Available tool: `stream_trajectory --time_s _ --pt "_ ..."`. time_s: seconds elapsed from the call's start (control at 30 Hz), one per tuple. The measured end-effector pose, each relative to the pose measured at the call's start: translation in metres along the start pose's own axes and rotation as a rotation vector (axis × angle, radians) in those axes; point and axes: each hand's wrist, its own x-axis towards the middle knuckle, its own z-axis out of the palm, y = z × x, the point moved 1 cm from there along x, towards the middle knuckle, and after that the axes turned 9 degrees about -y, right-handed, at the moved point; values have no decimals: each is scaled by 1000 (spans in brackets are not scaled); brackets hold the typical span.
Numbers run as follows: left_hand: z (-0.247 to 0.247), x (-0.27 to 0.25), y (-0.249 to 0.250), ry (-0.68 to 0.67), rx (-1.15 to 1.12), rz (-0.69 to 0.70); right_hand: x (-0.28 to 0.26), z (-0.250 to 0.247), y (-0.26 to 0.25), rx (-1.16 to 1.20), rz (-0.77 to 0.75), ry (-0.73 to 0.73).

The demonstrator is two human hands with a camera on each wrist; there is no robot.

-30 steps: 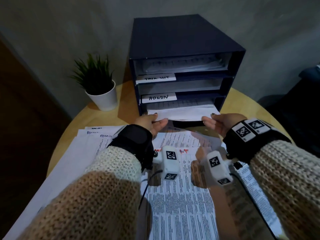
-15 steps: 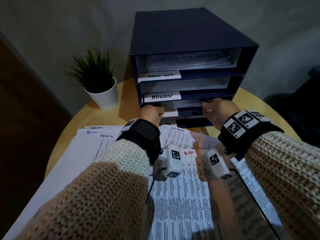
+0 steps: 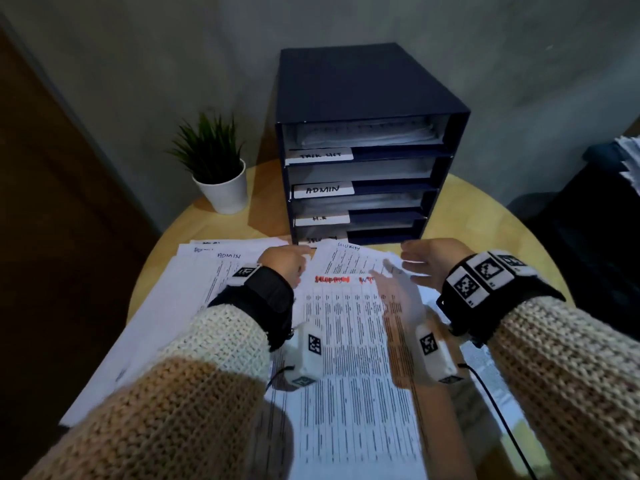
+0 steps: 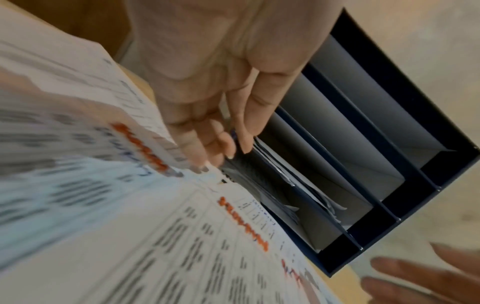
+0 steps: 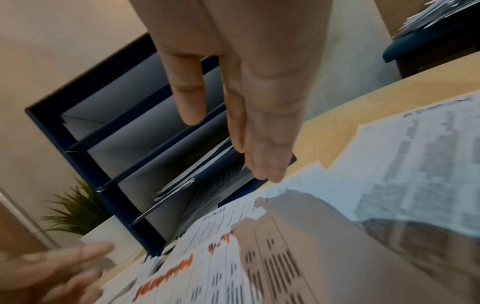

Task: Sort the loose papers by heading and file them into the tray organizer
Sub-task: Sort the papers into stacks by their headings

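At nine o'clock on the round table (image 3: 512, 216) we note a fanned stack of sheets (image 3: 166, 306), one headed ADMIN. At eleven o'clock stands a potted plant (image 3: 216, 168). The left hand (image 3: 285, 263) sits over the papers (image 3: 349, 341) just in front of the organizer (image 3: 367, 98); its fingers (image 4: 200, 144) are loosely bent with the tips at the top edge of a sheet, and we cannot tell whether they pinch it. The papers cover the table from centre to six o'clock: a printed table with a red heading on top, and a sheet marked SECURITY beyond it, touching the organizer's foot. The organizer stands at twelve o'clock, its trays labelled TASK LIST, ADMIN, H.R and a lowest one partly hidden; the top, third and lowest trays hold paper. The right hand (image 3: 433, 261) hovers at one o'clock above the papers, fingers (image 5: 262, 127) straight and close together, holding nothing.
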Motion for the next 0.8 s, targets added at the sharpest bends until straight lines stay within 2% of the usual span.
stream_trajectory --time_s 0.13,0.2,0.4,0.5,0.67,0.8 --pt "-24 -28 -26 150 178 -88 -29 -6 28 -85 90 83" --pt "-31 -42 -46 183 215 -115 -41 -9 40 -108 114 105" --pt "-16 -85 -80 100 120 -203 -69 -11 82 -168 154 149" --pt "-7 -96 -85 63 154 -130 -73 -9 96 -206 127 192" --pt "-3 -103 -98 94 398 66 -69 -13 103 -304 76 220" --pt "-5 -98 -97 137 364 160 -68 -10 104 -299 45 216"
